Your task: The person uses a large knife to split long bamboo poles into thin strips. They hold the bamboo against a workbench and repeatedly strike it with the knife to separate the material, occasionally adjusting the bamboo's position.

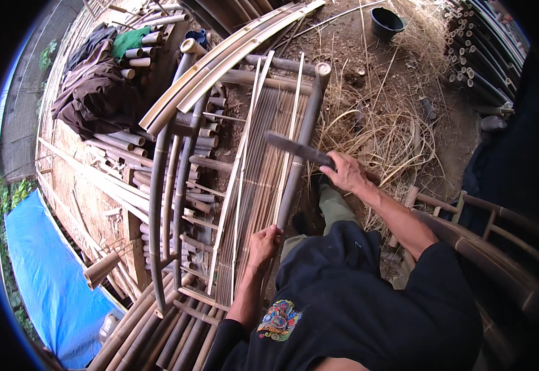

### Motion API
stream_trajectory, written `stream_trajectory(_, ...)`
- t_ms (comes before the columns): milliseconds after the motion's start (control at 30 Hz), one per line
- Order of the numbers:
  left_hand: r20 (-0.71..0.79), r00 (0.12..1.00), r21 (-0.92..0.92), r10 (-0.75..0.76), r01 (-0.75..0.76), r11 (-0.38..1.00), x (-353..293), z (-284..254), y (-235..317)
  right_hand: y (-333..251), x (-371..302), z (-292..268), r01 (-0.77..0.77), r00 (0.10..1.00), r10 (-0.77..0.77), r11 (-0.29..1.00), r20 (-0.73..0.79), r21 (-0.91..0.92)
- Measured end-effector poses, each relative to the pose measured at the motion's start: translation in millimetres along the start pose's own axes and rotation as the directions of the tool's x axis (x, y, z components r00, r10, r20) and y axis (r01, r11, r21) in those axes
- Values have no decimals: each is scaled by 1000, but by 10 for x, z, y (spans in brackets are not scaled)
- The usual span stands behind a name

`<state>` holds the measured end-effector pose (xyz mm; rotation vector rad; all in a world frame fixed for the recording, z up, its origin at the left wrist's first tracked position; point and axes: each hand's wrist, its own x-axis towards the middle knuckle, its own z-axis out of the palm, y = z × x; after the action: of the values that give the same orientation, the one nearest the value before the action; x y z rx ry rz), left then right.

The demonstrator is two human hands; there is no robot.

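In my right hand (348, 173) is a machete (295, 148), its dark blade pointing left across the right rail of a bamboo bench (308, 120). The blade lies over or just above a pale bamboo strip (295, 111) that runs lengthwise along the seat's right side. Near that strip's lower end, my left hand (262, 247) is closed with the thumb on the strip; its fingertips are partly hidden. Thin brown slats (257, 167) fill the seat between the rails. More pale strips (238, 167) lie along the seat's left side.
Bamboo shavings (380, 142) litter the ground at right. A black bucket (387, 23) stands at the far side. Stacked bamboo poles (476, 55) lie far right, with a bamboo frame (486, 247) near my right elbow. Dark cloth (96, 93) and a blue tarp (53, 272) are left.
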<state>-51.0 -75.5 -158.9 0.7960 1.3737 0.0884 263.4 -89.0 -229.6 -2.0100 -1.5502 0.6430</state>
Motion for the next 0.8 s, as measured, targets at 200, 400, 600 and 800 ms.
stream_trajectory(200,-97,995,18,-19,21,1000,-31,341,150,-468,-216,286,174,938,-175,984,301,30)
stream_trajectory(400,-186,979,194,87,-51,980,-264,449,293,-361,93,133,78,969,-90,995,232,58)
stream_trajectory(600,-171,975,198,145,-110,974,-453,476,373,-449,331,-264,0,969,-10,999,247,42)
stream_trajectory(800,-172,939,341,298,-227,912,-532,389,466,-764,51,-228,206,977,-209,976,40,68)
